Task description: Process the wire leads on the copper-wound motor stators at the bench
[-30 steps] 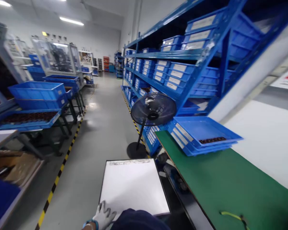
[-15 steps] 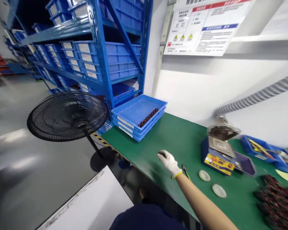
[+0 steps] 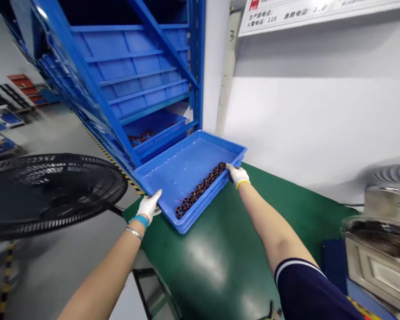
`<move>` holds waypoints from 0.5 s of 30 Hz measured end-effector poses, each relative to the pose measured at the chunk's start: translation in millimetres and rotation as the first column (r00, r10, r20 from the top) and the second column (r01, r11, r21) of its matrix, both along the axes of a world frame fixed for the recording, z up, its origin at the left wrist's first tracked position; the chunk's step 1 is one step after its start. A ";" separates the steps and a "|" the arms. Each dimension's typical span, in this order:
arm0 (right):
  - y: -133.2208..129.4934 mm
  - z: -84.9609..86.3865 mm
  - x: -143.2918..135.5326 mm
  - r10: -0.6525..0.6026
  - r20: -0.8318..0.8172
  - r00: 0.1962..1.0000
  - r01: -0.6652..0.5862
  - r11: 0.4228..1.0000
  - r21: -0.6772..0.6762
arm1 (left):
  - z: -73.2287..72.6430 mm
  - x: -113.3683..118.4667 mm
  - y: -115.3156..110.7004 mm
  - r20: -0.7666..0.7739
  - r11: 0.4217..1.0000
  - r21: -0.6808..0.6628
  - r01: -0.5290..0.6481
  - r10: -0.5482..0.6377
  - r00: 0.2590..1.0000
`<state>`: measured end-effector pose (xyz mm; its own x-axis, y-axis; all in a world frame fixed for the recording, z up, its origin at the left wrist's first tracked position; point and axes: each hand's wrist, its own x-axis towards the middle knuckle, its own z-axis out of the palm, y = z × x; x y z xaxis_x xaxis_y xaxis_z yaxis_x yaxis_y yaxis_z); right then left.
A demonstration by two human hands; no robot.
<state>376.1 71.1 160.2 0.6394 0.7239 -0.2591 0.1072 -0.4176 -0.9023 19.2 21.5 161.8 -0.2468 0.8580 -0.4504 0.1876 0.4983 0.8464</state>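
We see a shallow, rectangular tray [image 3: 176, 164] of smooth blue plastic with a raised rim, stacked on another like it at the far left end of the green desk [image 3: 206, 258], just beside the blue metal shelving [image 3: 196, 53]. Dark ring-shaped parts [image 3: 200, 190] with coppery glints line its near right edge in a single row, and pale specks dot its floor. The left hand [image 3: 149, 206], in a white fabric glove, has its grip pinching the tray's near left rim, thumb inside; the right hand [image 3: 237, 174], gloved alike with a yellow cuff, has its grip closed over the right rim beside the farthest parts. The desk is glossy, catching a soft patch of light. To the left we see a round fan [image 3: 63, 195] with a black wire guard; to the far right, a ribbed grey hose [image 3: 391, 174].
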 end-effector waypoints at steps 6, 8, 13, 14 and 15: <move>15.2 7.3 -10.9 -0.058 -0.219 0.974 0.062 0.998 0.012 | 18.9 1.4 17.4 -0.078 0.967 0.145 -0.212 0.224 0.971; 7.3 13.2 -16.8 -0.070 -0.274 0.959 0.094 0.993 0.075 | 27.9 -5.8 6.0 -0.059 0.940 0.243 -0.239 0.261 0.964; -43.2 41.7 -27.9 -0.008 -0.343 0.939 0.116 0.948 0.295 | 34.1 -31.7 -43.3 -0.016 0.898 0.330 -0.290 0.312 0.950; -59.7 47.9 -30.7 0.014 -0.347 0.938 0.107 0.939 0.327 | 31.2 -38.1 -57.4 -0.013 0.896 0.333 -0.293 0.316 0.949; -78.3 53.2 -34.2 0.037 -0.349 0.936 0.095 0.931 0.352 | 27.6 -45.1 -72.6 -0.009 0.896 0.332 -0.293 0.314 0.950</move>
